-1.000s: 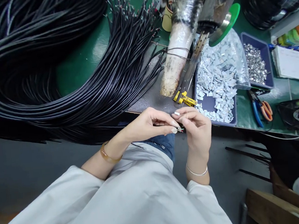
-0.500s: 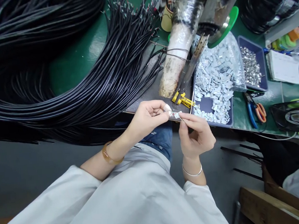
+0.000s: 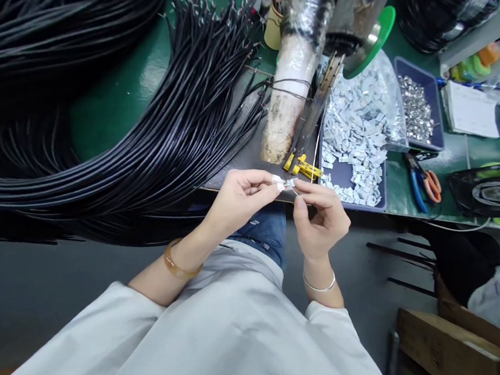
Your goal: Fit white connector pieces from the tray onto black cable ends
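Observation:
My left hand (image 3: 246, 196) comes in from the left, its thumb and index finger pinched together, white wrapping on the fingertip. Facing it, my right hand (image 3: 321, 216) is closed, with thumb and fingertips together. Between the two sets of fingertips is a small whitish connector (image 3: 291, 183), with thin wire ends at its left side near my left fingers. A thin strand runs down from it to my right thumb. The exact grip on these small parts is partly hidden. Just beyond my hands lies a yellow-handled tool (image 3: 304, 167) at the table edge.
A tray (image 3: 345, 171) of small pale connectors stands right of my hands, with a bin (image 3: 439, 118) of metal parts behind it. Pliers (image 3: 425, 184) lie farther right. Bundled black cables (image 3: 142, 156) cover the left. A wrapped post (image 3: 284, 103) leans ahead. A person (image 3: 492, 306) sits at right.
The fingertips of both hands have come closer together, and the connector now meets the wire ends at my left fingers. The whole view has shifted slightly left.

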Motion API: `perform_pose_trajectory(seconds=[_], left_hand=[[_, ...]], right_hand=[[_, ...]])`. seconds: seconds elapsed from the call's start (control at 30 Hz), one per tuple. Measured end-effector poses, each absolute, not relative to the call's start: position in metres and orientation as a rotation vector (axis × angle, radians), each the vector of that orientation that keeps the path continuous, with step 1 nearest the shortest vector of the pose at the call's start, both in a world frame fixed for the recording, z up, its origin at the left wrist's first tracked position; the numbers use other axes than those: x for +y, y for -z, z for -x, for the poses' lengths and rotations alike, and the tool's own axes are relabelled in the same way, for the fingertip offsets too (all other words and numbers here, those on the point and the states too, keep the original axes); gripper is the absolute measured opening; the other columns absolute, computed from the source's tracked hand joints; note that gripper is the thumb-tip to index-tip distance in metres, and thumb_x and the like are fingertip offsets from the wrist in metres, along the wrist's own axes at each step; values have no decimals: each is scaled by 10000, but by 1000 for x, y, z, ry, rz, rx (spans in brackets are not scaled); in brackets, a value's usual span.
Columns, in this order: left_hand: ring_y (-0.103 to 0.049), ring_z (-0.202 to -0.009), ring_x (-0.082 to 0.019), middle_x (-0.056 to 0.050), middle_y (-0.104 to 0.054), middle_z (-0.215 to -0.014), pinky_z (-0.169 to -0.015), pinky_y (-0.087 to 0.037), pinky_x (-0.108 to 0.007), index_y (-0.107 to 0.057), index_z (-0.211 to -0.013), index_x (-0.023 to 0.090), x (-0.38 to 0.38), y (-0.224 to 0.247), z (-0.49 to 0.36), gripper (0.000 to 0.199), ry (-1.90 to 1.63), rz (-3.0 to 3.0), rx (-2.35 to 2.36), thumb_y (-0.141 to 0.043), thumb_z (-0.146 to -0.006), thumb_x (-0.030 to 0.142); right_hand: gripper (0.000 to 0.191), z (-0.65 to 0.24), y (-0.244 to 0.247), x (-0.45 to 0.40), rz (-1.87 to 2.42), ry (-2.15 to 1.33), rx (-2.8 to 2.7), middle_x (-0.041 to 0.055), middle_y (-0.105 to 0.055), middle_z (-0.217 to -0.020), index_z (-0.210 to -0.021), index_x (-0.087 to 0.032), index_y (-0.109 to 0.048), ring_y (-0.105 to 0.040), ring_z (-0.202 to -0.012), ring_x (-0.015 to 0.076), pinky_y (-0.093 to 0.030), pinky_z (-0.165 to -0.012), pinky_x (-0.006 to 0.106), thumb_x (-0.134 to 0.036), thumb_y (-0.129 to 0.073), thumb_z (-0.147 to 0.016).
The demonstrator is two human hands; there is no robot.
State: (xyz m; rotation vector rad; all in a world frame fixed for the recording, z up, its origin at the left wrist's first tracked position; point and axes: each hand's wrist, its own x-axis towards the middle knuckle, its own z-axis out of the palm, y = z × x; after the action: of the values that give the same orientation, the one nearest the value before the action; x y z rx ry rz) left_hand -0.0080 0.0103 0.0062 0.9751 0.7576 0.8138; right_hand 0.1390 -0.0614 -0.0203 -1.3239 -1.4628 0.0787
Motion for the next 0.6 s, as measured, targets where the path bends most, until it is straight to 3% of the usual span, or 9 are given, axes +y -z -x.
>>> perform_pose_trajectory(seconds=[0.27,0.43,0.6], left_hand=[[-619,-658,-110,-7,-705,-662,-677,-527,-216,-748,-661,127,13,-3,2,72,-881,-988,829,-764,-670,197],[-629,-647,-111,-11,-721,-680,-667,-543,-216,-738,-649,130,14,-3,-2,86,-941,-1015,884,-739,-691,205],[-646,-644,-117,2,-694,-605,-653,-548,-202,-731,-625,134,14,-5,-6,67,-1001,-1009,876,-749,-674,176]], right_hand=[[238,-140,25,-57,1267,210,-1611,21,-804,-1029,-994,-259,-648,-786,-872,174,-653,-771,291,-97,-715,-834],[101,-138,25,-56,1350,-84,-1471,86,-742,-1245,-973,-243,-624,-780,-967,215,-678,-737,359,-163,-633,-912],[69,-137,18,-54,1393,-218,-1421,91,-750,-1221,-958,-231,-636,-776,-938,193,-676,-709,325,-176,-641,-917]])
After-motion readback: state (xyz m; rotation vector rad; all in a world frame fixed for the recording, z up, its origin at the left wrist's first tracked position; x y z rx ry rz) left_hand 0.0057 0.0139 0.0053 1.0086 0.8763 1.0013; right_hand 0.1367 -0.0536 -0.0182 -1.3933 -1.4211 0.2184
